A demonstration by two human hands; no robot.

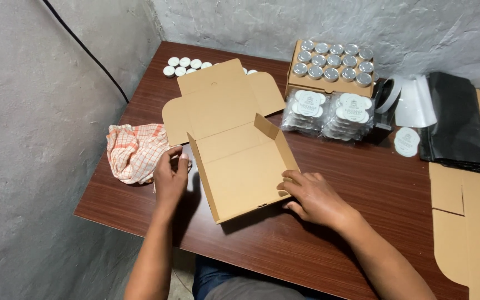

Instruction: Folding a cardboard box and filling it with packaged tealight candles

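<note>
A flat brown cardboard mailer box [240, 161] lies half folded in the middle of the dark wooden table [373, 183], its lid flap open toward the back. My left hand [170, 175] presses against the box's left side wall, fingers curled at its edge. My right hand [312, 194] rests on the box's right front corner, fingers touching the raised right wall. Neither hand lifts the box off the table.
An orange checked cloth [134, 151] lies left of the box. Behind are white tealights [184, 65], a cardboard tray of silver tins [333, 62], two wrapped candle packs [329, 114], a tape dispenser [387, 100], black bags [454, 119] and flat cardboard sheets [473, 211] at right.
</note>
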